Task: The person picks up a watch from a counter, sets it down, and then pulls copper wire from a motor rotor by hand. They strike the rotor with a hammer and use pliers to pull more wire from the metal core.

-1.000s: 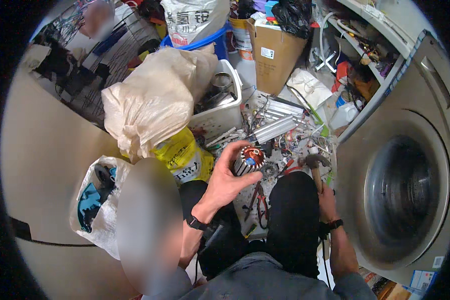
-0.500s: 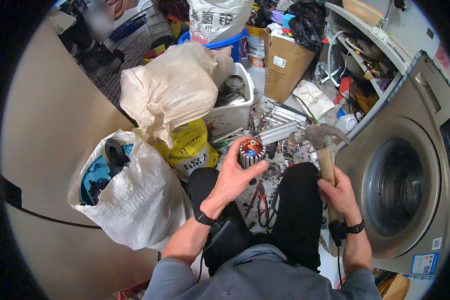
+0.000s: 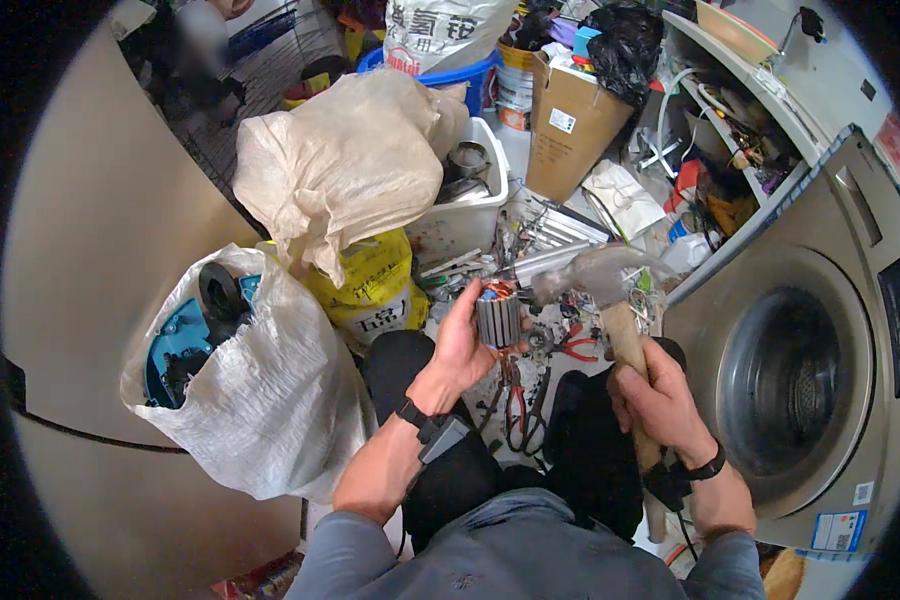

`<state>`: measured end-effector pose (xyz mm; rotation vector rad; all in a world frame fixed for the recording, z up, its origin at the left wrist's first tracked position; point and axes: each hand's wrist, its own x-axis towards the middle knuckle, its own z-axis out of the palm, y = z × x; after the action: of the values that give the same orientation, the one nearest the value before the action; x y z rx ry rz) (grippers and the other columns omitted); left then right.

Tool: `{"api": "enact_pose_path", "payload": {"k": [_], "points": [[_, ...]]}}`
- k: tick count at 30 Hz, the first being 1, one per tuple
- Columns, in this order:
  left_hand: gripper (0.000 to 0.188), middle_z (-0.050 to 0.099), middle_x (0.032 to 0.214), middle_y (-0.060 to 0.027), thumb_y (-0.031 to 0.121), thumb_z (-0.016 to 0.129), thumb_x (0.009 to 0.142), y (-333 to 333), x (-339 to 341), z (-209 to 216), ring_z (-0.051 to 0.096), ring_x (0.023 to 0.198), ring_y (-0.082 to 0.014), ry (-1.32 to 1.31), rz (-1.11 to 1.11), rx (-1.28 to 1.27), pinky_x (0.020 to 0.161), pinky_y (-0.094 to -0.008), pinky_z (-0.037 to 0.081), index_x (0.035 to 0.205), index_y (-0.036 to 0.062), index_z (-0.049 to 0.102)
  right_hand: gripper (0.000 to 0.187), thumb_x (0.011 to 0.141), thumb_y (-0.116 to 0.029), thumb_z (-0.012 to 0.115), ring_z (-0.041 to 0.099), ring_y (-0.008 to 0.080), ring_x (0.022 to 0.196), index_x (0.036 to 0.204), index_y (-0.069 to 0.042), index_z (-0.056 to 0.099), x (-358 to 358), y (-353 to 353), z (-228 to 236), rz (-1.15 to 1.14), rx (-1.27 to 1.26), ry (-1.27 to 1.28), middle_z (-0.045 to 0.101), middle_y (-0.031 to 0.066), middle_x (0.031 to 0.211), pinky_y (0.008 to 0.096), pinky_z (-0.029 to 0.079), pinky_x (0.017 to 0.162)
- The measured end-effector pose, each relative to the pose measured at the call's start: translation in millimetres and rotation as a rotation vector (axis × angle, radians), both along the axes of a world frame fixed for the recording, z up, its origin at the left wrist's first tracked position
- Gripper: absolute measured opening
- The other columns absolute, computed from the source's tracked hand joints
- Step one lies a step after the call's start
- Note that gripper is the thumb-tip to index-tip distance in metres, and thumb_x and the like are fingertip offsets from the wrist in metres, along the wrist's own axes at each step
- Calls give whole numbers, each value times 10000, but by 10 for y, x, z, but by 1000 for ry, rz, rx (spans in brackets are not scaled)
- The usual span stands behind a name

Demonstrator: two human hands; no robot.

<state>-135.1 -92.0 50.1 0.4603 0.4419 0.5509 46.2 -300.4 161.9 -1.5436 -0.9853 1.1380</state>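
Note:
My left hand is wrapped round a motor rotor, a grey slotted cylinder with copper windings and a bit of blue at its upper end. My right hand grips the wooden handle of a claw hammer. The hammer's metal head is level with the rotor's upper end and just to its right; whether the two touch I cannot tell. Below the rotor, between my knees, red-handled pliers lie on the floor. A second red-handled tool lies just right of the rotor.
At left stands a white woven sack holding blue and black parts. Behind it are a beige sack, a yellow bag and a white bin. A washing machine is at right, a cardboard box at the back. Metal scraps litter the floor.
The hammer has moved left and its head is now beside the rotor. The rotor has been tipped, so its slotted side shows more and its wound end less.

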Motion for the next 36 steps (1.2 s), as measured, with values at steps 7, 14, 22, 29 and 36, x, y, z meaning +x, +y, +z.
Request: {"api": "enact_pose_path", "payload": {"k": [7, 14, 22, 29, 36], "points": [[575, 729, 1002, -128, 534, 348, 1085, 96, -19, 12, 705, 865, -243, 89, 9, 111, 689, -393, 571, 1220, 71, 663, 259, 1016, -172, 598, 550, 91, 573, 1222, -23, 548, 41, 187, -62, 71, -23, -78, 575, 14, 759, 272, 455, 504], [572, 711, 906, -86, 475, 392, 1088, 120, -19, -51, 665, 798, -170, 341, 175, 248, 696, -348, 542, 1070, 0, 711, 276, 993, -163, 620, 631, 165, 659, 1210, -7, 550, -64, 289, 248, -55, 25, -100, 644, 68, 794, 340, 509, 597], [514, 718, 888, -72, 370, 418, 1079, 106, -28, 8, 623, 777, -136, 415, 331, 337, 763, -315, 487, 966, -32, 718, 337, 959, -253, 690, 684, 424, 829, 1141, 8, 581, -71, 368, -40, 118, -131, -619, 670, 252, 872, 436, 537, 729], [528, 714, 922, -65, 410, 434, 1083, 207, 41, -100, 625, 775, -140, 400, 420, 533, 731, -306, 493, 996, -36, 704, 313, 947, -217, 700, 687, 463, 830, 1116, 10, 568, -224, 475, 54, 191, -49, -821, 665, 272, 829, 460, 543, 713], [435, 700, 873, -32, 422, 479, 1069, 188, -129, -162, 643, 687, -134, 312, 353, 245, 602, -320, 531, 1055, 53, 709, 319, 933, -183, 715, 700, 466, 855, 1128, 14, 558, -265, 398, 315, -22, 82, -625, 699, 281, 891, 500, 539, 683]]}}
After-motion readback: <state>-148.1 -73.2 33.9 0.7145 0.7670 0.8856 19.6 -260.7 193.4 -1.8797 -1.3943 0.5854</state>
